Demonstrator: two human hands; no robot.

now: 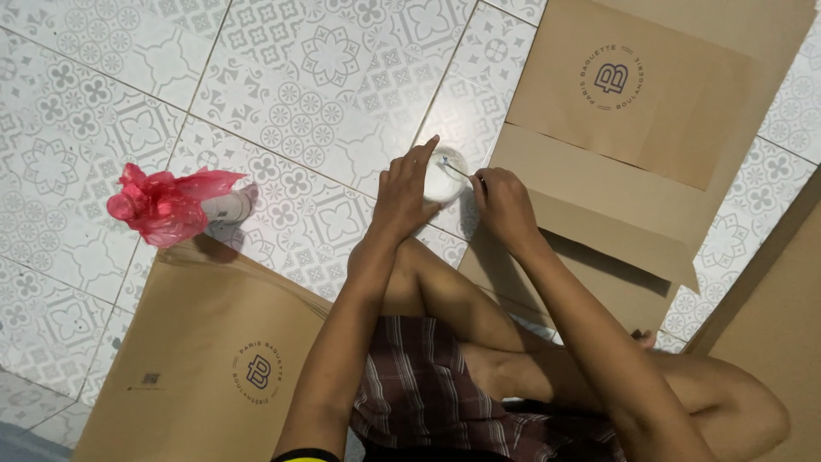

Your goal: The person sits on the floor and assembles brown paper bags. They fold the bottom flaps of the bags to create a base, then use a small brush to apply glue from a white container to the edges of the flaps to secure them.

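Note:
I sit cross-legged on a patterned tile floor (299, 77). My left hand (405, 190) cups a small clear round cup (445, 174) of white paste on the floor. My right hand (503, 202) pinches a thin stick (457, 167) whose tip dips into the cup. Just right of the cup lies a brown paper sheet (599, 197) with a folded flap, under my right wrist.
A stack of brown paper bags (197, 359) lies at lower left beside my knee. A red plastic bag (162, 204) tied over a white container (229, 207) stands at left. More brown paper (770, 325) covers the right edge.

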